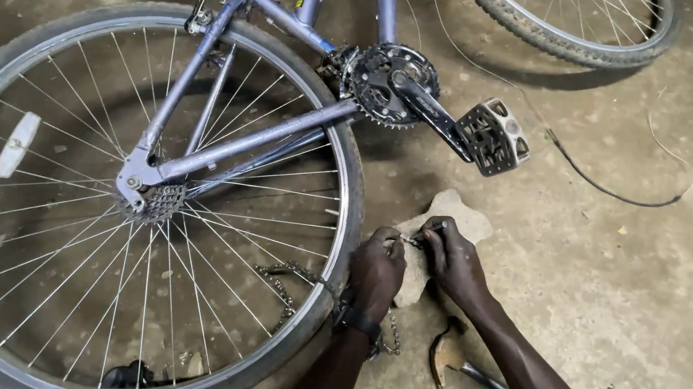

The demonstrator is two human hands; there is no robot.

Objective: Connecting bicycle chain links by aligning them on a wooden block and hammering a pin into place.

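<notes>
two hands meet over a flat pale stone (448, 209) on the concrete floor (630, 276), near and right of the rear wheel (140, 199) of a purple-grey bicycle (266, 139) lying on its side. the left hand (377, 271) is closed narrowly, pinching a stretch of loose chain (400, 241) against the stone; the rest of the chain (289, 287) trails left under that wrist and across the wheel's rim. the right hand (453, 261) is closed around a small dark tool (431, 226), its tip set at the pinched link.

judging by this, the step in hand is work on a single chain link, most likely lining up a pin on the stone as an anvil; whether the pin is going out or in cannot be told. the next move calls for keeping the link flat and steady and the tool square on the pin, with fingers out of the way of any blow. a hammer (453, 360) lies on the floor just near the right forearm, within reach. the crank and pedal (494, 137) sit farther off, chainring (388, 83) bare.
</notes>
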